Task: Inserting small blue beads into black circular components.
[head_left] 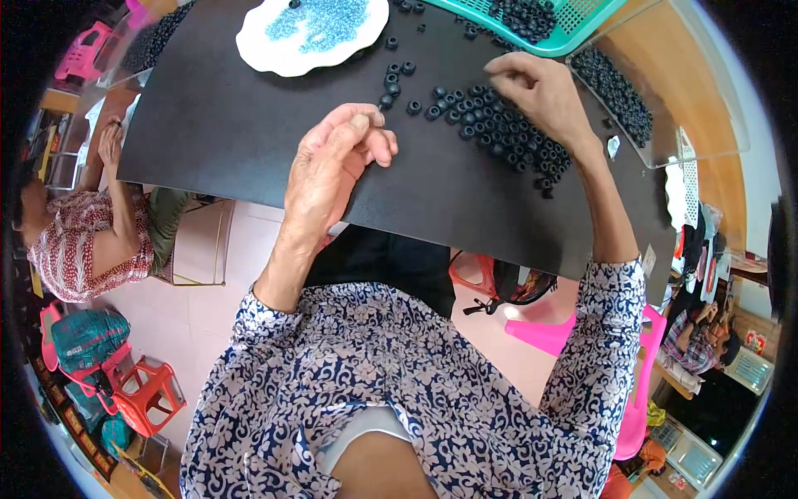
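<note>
My left hand (337,158) is held over the dark table, its thumb and fingers curled together; anything between them is too small or hidden to tell. My right hand (544,96) is above the far side of a pile of black beads (507,133), with thumb and index finger drawn together. What that pinch holds, if anything, does not show. The beads are round with wide holes. A short row of loose black beads (392,79) lies just beyond my left fingertips.
A white wavy-edged plate (249,41) carries tiny blue beads (328,23). Behind my right hand is a teal basket (573,37) with more black beads. A clear plastic bin (706,154) of black beads stands at the right. Another person (91,224) sits at the left.
</note>
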Demonstrator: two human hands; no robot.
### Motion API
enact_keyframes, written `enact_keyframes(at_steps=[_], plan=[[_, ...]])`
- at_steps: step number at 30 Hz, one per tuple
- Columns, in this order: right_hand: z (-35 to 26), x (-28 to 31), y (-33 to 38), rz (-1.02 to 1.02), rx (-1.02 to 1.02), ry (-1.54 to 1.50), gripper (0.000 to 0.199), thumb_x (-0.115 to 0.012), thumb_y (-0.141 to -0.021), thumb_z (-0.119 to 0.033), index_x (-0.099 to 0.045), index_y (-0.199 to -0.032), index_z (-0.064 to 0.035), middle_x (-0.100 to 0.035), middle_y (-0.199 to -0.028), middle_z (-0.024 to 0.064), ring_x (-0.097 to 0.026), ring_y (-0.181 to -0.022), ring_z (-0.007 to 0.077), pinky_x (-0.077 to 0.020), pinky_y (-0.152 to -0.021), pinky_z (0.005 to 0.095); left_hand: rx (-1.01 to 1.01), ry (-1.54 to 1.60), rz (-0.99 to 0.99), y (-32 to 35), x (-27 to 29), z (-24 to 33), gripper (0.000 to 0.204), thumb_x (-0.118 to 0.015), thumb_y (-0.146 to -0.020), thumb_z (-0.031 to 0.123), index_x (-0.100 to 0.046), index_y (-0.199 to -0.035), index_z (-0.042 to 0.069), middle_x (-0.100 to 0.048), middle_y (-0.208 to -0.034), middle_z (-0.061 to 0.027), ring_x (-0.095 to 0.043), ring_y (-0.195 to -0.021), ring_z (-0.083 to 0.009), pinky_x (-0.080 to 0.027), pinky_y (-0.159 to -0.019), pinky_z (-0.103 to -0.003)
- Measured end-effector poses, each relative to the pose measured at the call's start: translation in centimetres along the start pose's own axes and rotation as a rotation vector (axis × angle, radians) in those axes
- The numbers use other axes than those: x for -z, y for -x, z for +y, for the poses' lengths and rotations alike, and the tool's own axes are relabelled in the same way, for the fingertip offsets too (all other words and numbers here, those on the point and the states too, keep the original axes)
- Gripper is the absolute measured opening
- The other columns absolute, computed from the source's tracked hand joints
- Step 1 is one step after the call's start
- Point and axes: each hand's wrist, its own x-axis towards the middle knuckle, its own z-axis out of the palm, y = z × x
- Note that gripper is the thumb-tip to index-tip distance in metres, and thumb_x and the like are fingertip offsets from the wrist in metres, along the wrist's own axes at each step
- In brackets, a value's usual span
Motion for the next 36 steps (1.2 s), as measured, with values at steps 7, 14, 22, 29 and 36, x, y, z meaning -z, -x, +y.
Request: enact_keyframes(at_steps=[7, 14, 22, 29, 36], plan=[[-0.7, -1.0, -0.9, -0.212, 0.214, 0.197, 0.029, -0.068, -0.073, -0.005, -0.067, -0.102, -0.0031, -0.067, -0.085, 0.0082, -0.053, -0.061, 0.0140, -0.0472, -0.060, 0.0288, 0.023, 0.011, -0.028, 0.1, 0.0, 0.0, 0.022, -0.047, -0.099, 0.015, -0.057, -0.104, -0.004, -0.060, -0.073, -0.0075, -0.059, -0.082, -0.0176, -0.048, -0.082, -0.029], [-3.4, -2.3, -0.9, -0.114, 0.316, 0.221, 0.025, -0.068, -0.071, -0.002, -0.066, -0.096, -0.0027, -0.057, -0.074, 0.0071, -0.048, -0.059, 0.0142, -0.0438, -0.058, 0.0286, 0.008, 0.000, -0.008, 0.1, -0.2, 0.2, 0.020, -0.049, -0.098, 0.013, -0.058, -0.103, -0.004, -0.061, -0.075, -0.0060, -0.059, -0.078, -0.0146, -0.048, -0.078, -0.027], [-10.1, -5.5, 1.6, 0.002, 0.332, -0.092, 0.027, -0.069, -0.068, 0.004, -0.065, -0.093, -0.0037, -0.054, -0.074, 0.0031, -0.048, -0.060, 0.0106, -0.0411, -0.055, 0.0233, 0.055, 0.004, 0.019, -0.2, 0.0, -0.3, 0.022, -0.057, -0.094, 0.014, -0.058, -0.108, -0.003, -0.061, -0.087, -0.0057, -0.058, -0.082, -0.0125, -0.047, -0.079, -0.026], [-11.5, -6.7, 1.9, 0.018, 0.355, -0.167, 0.030, -0.071, -0.069, 0.004, -0.066, -0.097, -0.0048, -0.058, -0.079, 0.0026, -0.047, -0.059, 0.0090, -0.0415, -0.056, 0.0221, 0.102, 0.142, -0.011, 0.1, 0.7, 0.3, 0.024, -0.058, -0.094, 0.017, -0.062, -0.105, -0.005, -0.064, -0.089, -0.0063, -0.057, -0.079, -0.0116, -0.049, -0.077, -0.024], [-11.8, -7.1, 1.5, 0.014, 0.337, -0.217, 0.030, -0.071, -0.069, 0.004, -0.066, -0.097, -0.0046, -0.059, -0.080, 0.0028, -0.047, -0.061, 0.0089, -0.0417, -0.057, 0.0221, 0.073, 0.144, 0.001, 0.4, 1.2, 0.9, 0.025, -0.058, -0.093, 0.016, -0.063, -0.104, -0.005, -0.064, -0.090, -0.0062, -0.057, -0.080, -0.0118, -0.048, -0.076, -0.023]])
